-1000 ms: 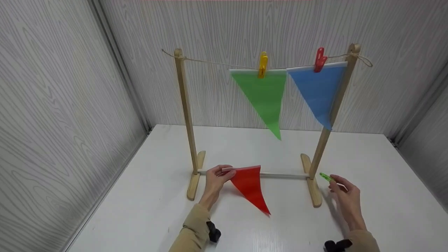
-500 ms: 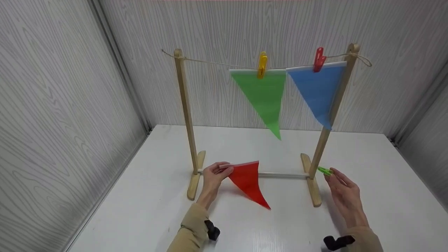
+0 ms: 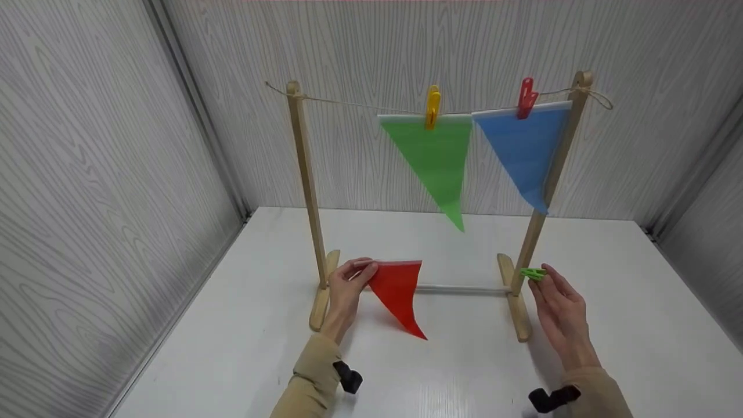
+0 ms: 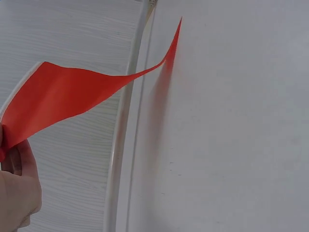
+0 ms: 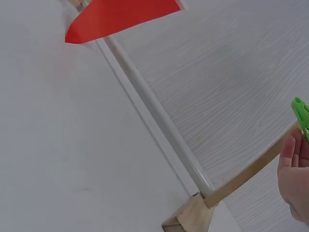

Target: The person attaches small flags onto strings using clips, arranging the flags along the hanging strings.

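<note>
My left hand [image 3: 348, 290] pinches the upper left corner of a red triangular pennant [image 3: 399, 293], which has a white top edge and hangs point down. In the left wrist view the red pennant [image 4: 72, 94] stretches away from the fingers, its tip curling. Between thumb and fingers, my right hand [image 3: 560, 310] holds a small green clothespin [image 3: 533, 273] beside the right post. The same green clothespin [image 5: 301, 113] shows at the edge of the right wrist view. Above hang a green pennant [image 3: 438, 157] under a yellow clothespin [image 3: 433, 107] and a blue pennant [image 3: 522, 148] under a red clothespin [image 3: 527, 98].
A wooden stand carries a string [image 3: 354, 104] between its left post [image 3: 306, 180] and right post [image 3: 557, 168]. A white crossbar [image 3: 464, 289] joins the posts low down. The stand is on a white table [image 3: 453, 383], enclosed by wood-grain panels [image 3: 371, 46].
Both hands have risen and shifted slightly left, the left one carrying the red pennant upward. In my right hand the green clothespin has turned to lie nearly level.
</note>
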`<state>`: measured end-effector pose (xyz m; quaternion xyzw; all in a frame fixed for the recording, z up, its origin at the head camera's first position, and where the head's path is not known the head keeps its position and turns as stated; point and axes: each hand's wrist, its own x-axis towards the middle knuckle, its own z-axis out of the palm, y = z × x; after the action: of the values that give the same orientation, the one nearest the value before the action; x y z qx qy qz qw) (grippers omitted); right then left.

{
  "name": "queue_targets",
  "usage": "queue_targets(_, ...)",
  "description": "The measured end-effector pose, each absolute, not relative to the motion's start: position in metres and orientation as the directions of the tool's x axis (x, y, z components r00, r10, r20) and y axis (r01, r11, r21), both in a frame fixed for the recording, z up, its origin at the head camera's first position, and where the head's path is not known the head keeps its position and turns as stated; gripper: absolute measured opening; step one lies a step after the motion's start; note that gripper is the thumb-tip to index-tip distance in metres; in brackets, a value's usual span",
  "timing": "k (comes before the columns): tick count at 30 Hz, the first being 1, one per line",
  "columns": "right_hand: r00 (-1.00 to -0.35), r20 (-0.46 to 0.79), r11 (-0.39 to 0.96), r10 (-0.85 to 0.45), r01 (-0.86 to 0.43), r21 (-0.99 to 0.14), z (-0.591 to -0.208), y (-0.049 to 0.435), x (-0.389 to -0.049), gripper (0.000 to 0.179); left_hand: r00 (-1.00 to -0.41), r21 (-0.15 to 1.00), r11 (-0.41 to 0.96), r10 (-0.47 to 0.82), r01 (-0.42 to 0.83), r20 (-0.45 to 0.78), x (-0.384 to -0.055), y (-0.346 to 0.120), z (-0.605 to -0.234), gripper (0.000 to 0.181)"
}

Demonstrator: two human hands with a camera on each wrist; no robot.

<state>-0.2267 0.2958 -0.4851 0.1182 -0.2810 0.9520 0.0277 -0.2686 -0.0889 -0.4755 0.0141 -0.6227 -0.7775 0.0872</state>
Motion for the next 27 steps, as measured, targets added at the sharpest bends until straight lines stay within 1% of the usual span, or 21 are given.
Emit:
queue_targets(3, -0.962, 0.272, -0.865, -0.016, -0.123, -0.486, -0.478, 0.288, -0.228, 0.031, -0.981, 0.968, -0.212, -0.163, 0.136, 0.102, -0.267, -0.090, -0.468, 0.029)
queue_targets(5, -0.958, 0.286, -0.868, -0.014, -0.130, -0.479, -0.473, 0.283, -0.228, 0.031, -0.978, 0.961, -0.229, -0.172, 0.153, 0.114, -0.267, -0.091, -0.463, 0.032)
queue_targets(10, -0.954, 0.298, -0.828, 0.006, -0.172, -0.533, -0.457, 0.271, -0.229, 0.029, -0.969, 0.939, -0.281, -0.201, 0.200, 0.146, -0.266, -0.095, -0.451, 0.032)
queue_targets(12, -0.953, 0.302, -0.816, 0.016, -0.187, -0.547, -0.451, 0.266, -0.228, 0.029, -0.967, 0.934, -0.290, -0.206, 0.209, 0.152, -0.265, -0.097, -0.447, 0.029)
queue_targets(20, -0.949, 0.310, -0.808, 0.057, -0.227, -0.544, -0.425, 0.241, -0.226, 0.028, -0.954, 0.914, -0.314, -0.237, 0.256, 0.186, -0.262, -0.103, -0.429, 0.030)
queue_targets(27, -0.931, 0.357, -0.800, 0.081, -0.275, -0.534, -0.400, 0.220, -0.227, 0.027, -0.930, 0.880, -0.347, -0.285, 0.325, 0.231, -0.261, -0.107, -0.408, 0.029)
